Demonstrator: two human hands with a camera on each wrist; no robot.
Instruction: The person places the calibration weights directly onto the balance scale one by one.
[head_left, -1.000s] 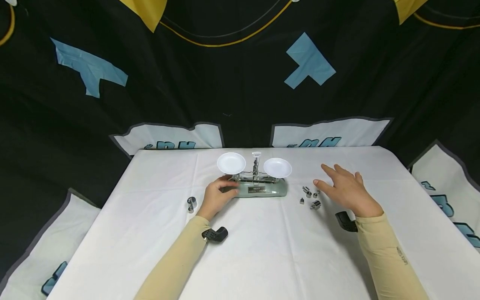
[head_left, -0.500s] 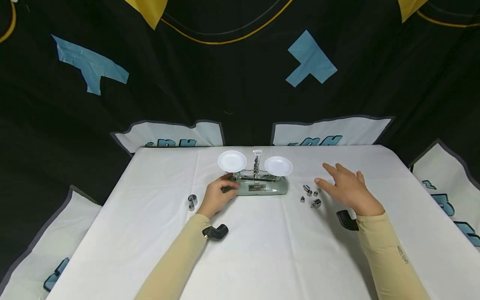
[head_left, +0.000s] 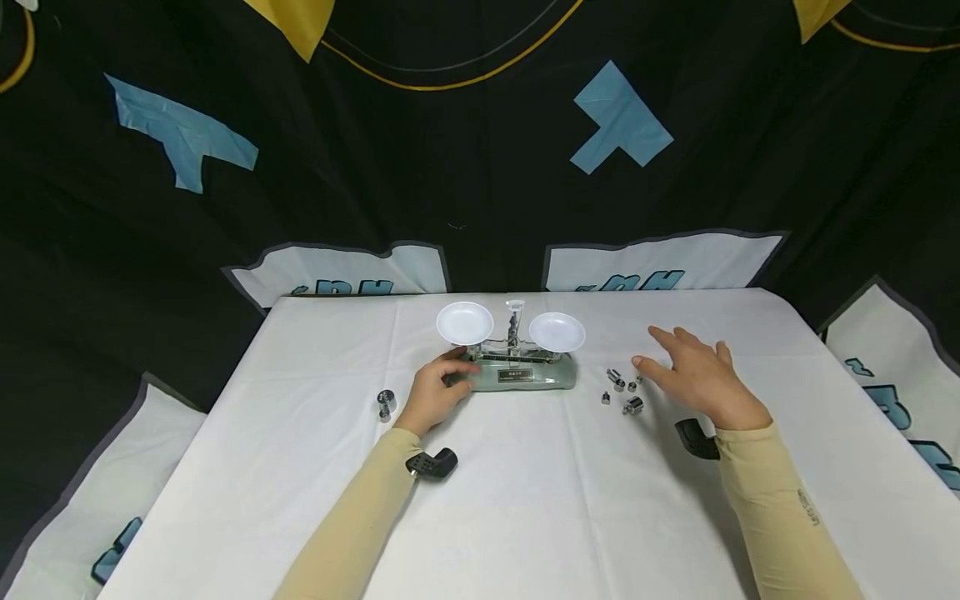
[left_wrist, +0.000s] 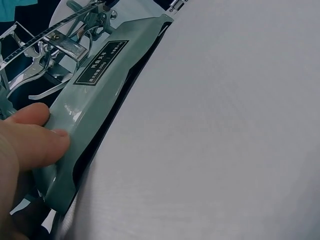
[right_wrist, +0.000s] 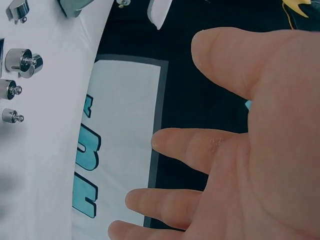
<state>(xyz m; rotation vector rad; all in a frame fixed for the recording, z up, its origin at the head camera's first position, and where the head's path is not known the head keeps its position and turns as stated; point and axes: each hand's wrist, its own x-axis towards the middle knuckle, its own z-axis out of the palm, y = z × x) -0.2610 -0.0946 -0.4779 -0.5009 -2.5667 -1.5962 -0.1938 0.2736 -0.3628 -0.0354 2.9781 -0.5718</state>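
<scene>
A balance scale with a green-grey base and two white pans stands near the table's far side. At the base's left end is my left hand. In the left wrist view its thumb lies on the base's top while other fingers curl behind the end, partly hidden. My right hand hovers above the table with its fingers spread and holds nothing. Several small metal weights lie below and left of it. The right wrist view also shows a metal weight and the bare palm.
Left of my left hand are a larger metal weight and a smaller one beside it. A white cloth covers the table. Behind it hangs a black curtain with blue and yellow patches.
My right hand has shifted very slightly to the right. The left hand stays on the base, and the scale and weights have not visibly moved.
</scene>
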